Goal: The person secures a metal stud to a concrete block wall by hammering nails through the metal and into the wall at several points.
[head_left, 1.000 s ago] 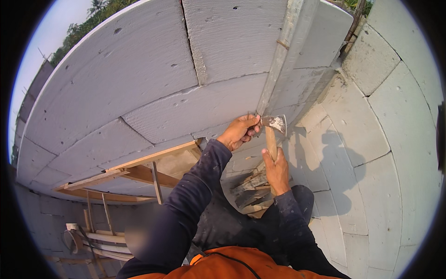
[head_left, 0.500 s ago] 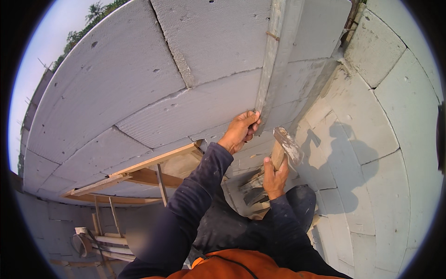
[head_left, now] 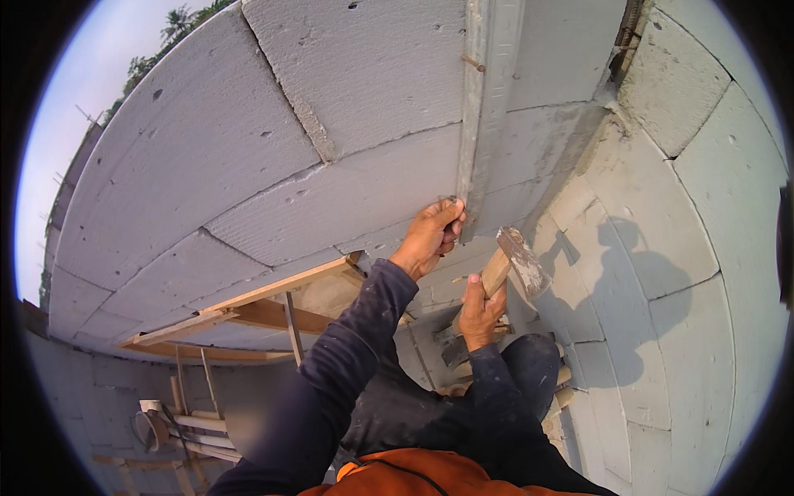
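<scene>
My left hand [head_left: 430, 236] is closed in a pinch at the lower end of a long grey strip [head_left: 470, 140] that stands against the block wall. A small dark nail [head_left: 452, 199] shows at its fingertips, mostly covered by them. My right hand [head_left: 482, 314] grips a hatchet [head_left: 523, 263] by its wooden handle, below and to the right of the left hand. The hatchet's flared head is worn and smeared with pale mortar, and it is held apart from the strip. Higher up, a rusty nail [head_left: 473, 63] sticks out of the strip.
Pale block walls [head_left: 347, 190] rise ahead and at the right [head_left: 686, 231], meeting in a corner. A wooden frame [head_left: 273, 289] surrounds an opening at left. Pipes [head_left: 203, 434] lie lower left. Wood pieces [head_left: 455, 351] lie beyond my knees. My shadow [head_left: 628, 289] falls on the right wall.
The hatchet and my right hand have shifted slightly right and down. My left hand keeps its pinch at the strip. The whole view has tilted a little.
</scene>
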Action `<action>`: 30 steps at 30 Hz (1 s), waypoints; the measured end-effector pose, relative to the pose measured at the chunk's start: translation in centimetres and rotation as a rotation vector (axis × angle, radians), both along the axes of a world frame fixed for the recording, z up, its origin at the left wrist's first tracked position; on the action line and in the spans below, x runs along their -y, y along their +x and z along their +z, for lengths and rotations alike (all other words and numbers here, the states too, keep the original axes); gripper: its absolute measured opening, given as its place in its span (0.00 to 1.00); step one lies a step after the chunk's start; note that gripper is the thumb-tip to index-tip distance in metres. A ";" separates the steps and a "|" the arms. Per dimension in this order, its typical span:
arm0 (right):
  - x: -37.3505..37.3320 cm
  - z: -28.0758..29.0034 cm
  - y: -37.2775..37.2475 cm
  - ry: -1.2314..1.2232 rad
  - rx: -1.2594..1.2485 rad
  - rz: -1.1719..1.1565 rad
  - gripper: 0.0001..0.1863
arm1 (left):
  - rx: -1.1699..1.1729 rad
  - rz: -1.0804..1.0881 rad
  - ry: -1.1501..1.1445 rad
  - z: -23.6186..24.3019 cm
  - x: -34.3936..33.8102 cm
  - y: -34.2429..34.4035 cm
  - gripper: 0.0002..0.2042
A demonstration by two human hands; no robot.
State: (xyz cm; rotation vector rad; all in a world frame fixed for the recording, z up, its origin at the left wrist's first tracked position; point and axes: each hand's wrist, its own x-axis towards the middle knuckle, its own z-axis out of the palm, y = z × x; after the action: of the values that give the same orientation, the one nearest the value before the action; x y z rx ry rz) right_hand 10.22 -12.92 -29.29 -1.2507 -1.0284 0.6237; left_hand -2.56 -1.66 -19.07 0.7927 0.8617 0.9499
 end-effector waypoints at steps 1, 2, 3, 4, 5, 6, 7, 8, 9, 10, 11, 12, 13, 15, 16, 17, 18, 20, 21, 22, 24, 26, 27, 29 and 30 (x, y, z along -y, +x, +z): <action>-0.3 0.0 0.0 0.008 -0.032 -0.012 0.21 | -0.002 0.001 -0.003 0.2 0.1 0.2 0.13; -0.4 0.1 0.0 -0.001 -0.087 -0.010 0.21 | -0.004 0.003 -0.006 0.3 0.2 0.3 0.13; -0.6 0.6 -0.4 -0.009 -0.146 -0.004 0.21 | -0.005 0.007 -0.007 0.3 0.2 0.0 0.13; -0.5 2.2 -0.9 -0.036 -0.225 0.015 0.21 | -0.003 0.012 -0.008 0.1 0.2 -0.3 0.13; -0.4 3.0 -1.3 -0.062 -0.304 0.035 0.21 | -0.002 0.017 -0.009 0.0 0.3 -0.6 0.13; -0.4 2.7 -1.0 -0.078 -0.299 0.044 0.24 | 0.009 0.013 -0.009 0.1 0.2 -0.3 0.13; -0.2 1.8 -0.6 -0.096 -0.295 0.053 0.27 | 0.019 0.010 -0.012 0.1 0.2 -0.1 0.13; -0.3 0.8 -0.4 -0.114 -0.290 0.063 0.31 | 0.029 0.006 -0.014 0.2 0.2 0.1 0.13; -0.7 -0.3 -0.7 -0.113 -0.253 0.070 0.31 | 0.032 0.004 -0.011 0.2 0.1 0.3 0.13; -1.1 -1.3 -1.2 -0.116 -0.216 0.079 0.31 | 0.035 0.003 -0.011 0.2 0.1 0.5 0.13; -1.2 -2.2 -1.4 -0.117 -0.179 0.086 0.31 | 0.038 0.001 -0.011 0.2 0.2 0.7 0.13; -1.2 -2.0 -1.7 -0.165 -0.169 0.121 0.31 | 0.033 0.004 -0.011 0.2 0.2 0.4 0.13; -1.2 -1.7 -1.9 -0.212 -0.158 0.155 0.31 | 0.029 0.006 -0.010 0.1 0.2 0.1 0.13; -1.0 -0.8 -2.1 -0.253 -0.146 0.186 0.30 | 0.032 0.013 -0.010 0.0 0.2 -0.2 0.13; -0.9 -0.2 -2.1 -0.247 -0.145 0.183 0.30 | 0.038 0.020 -0.011 0.0 0.2 -0.3 0.13; -0.6 0.3 -2.2 -0.242 -0.145 0.181 0.29 | 0.044 0.027 -0.013 0.0 0.3 -0.4 0.13; -0.3 0.7 -2.1 -0.207 -0.194 0.149 0.29 | 0.044 0.028 -0.018 0.2 0.3 -0.3 0.13; 0.5 0.9 -2.2 -0.137 -0.294 0.088 0.29 | 0.040 0.032 -0.028 0.5 0.3 0.0 0.13; 0.1 0.2 -1.8 -0.118 -0.220 0.061 0.28 | 0.041 0.024 -0.024 0.8 0.3 0.5 0.13; -0.5 -1.0 -1.5 -0.102 -0.146 0.034 0.28 | 0.042 0.016 -0.024 0.8 0.3 0.9 0.13; -0.8 -1.6 -1.7 -0.153 -0.062 0.043 0.28 | 0.039 0.019 -0.031 0.5 0.5 0.6 0.14; -0.9 1.0 -2.6 -0.264 -0.034 0.113 0.28 | 0.039 0.036 -0.028 0.3 0.3 -0.4 0.14; -0.6 1.2 -2.6 -0.228 -0.134 0.103 0.28 | 0.043 0.035 -0.027 0.3 0.4 -0.3 0.14; 0.1 1.1 -2.6 -0.156 -0.334 0.083 0.28 | 0.049 0.035 -0.025 0.3 0.4 0.1 0.14; 0.1 0.9 -2.6 -0.121 -0.310 0.071 0.28 | 0.045 0.038 -0.030 0.4 0.4 0.4 0.14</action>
State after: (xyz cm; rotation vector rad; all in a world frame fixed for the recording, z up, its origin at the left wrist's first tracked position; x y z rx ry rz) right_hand 7.65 -12.99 -28.42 -1.1808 -0.7879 0.9152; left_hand -2.21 -2.07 -18.64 0.7286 0.8524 0.9833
